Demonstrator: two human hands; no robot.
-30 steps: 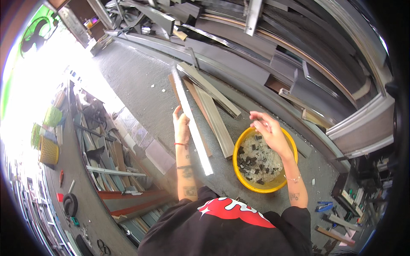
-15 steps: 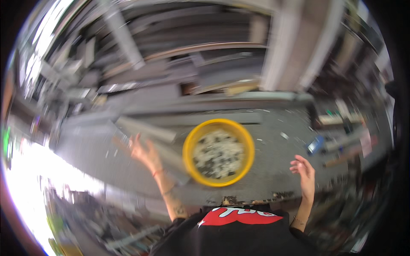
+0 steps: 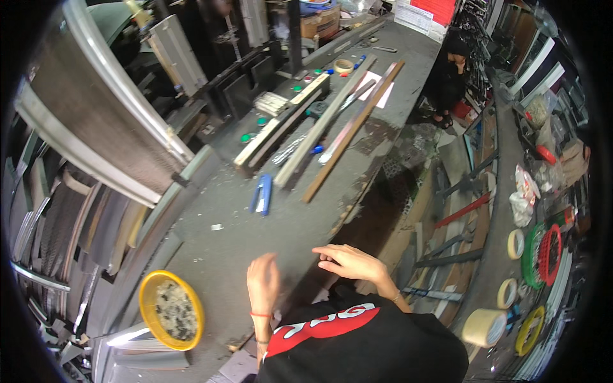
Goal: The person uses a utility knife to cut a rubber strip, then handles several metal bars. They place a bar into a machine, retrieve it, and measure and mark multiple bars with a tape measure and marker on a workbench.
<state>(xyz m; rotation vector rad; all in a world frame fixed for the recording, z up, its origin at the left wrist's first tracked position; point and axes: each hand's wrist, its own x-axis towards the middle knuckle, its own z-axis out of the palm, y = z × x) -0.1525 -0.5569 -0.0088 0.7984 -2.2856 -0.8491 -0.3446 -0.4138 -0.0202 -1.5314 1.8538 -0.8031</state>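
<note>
My left hand [image 3: 263, 281] is raised over the near part of the grey workbench [image 3: 223, 255], slightly blurred, its fingers pointing away from me and nothing visible in them. To its right, my right hand [image 3: 350, 262] hovers by the bench's front edge, fingers stretched toward the left hand and holding nothing. The two hands are apart. A yellow basin [image 3: 144, 305] of small white and dark pieces stands on the bench to the left. Farther along the bench lie a blue tool [image 3: 260, 195], a brown strip [image 3: 351, 134] and a pale grey strip [image 3: 319, 131].
A tape roll [image 3: 343, 66] and a white-topped block [image 3: 281, 121] are at the bench's far part. Long profiles [image 3: 64, 210] are stacked at left. Someone sits [image 3: 444, 83] beyond the bench. On the right, a shelf holds tape rolls [image 3: 485, 327] and a green basket [image 3: 531, 255].
The view has swung to the right along the bench, so the basin now appears at the lower left. My hands, wide apart on either side of it before, are now close together.
</note>
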